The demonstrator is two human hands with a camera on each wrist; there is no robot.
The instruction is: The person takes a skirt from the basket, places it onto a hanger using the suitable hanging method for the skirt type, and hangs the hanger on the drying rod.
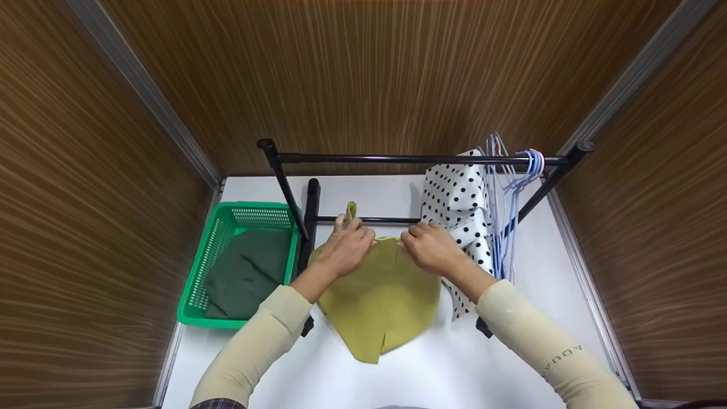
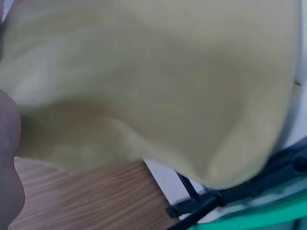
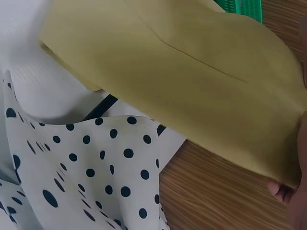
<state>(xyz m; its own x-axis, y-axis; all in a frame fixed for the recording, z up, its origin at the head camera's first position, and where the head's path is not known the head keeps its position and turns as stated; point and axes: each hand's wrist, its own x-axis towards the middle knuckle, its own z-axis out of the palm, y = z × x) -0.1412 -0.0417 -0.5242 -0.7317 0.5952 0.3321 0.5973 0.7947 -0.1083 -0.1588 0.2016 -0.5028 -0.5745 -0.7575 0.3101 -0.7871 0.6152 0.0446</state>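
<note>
A mustard-yellow skirt (image 1: pixel 377 307) hangs between my two hands, its slit hem toward me. My left hand (image 1: pixel 347 250) pinches its upper edge on the left. A small fold of the same yellow cloth sticks up beyond the left fingers. On the right side my right hand (image 1: pixel 433 245) grips the same edge with curled fingers. In the right wrist view the skirt (image 3: pixel 158 72) stretches wide with a seam line down it. Most of the left wrist view is filled by the yellow cloth (image 2: pixel 158 86), blurred.
A black garment rack (image 1: pixel 397 159) stands behind my hands. At its right end hang a white polka-dot garment (image 1: pixel 457 196) and several blue and pink hangers (image 1: pixel 534 165). To the left, a green basket (image 1: pixel 183 309) holds dark green cloth (image 1: pixel 250 272). Wood-grain panels (image 1: pixel 386 85) enclose the white table (image 1: pixel 431 380).
</note>
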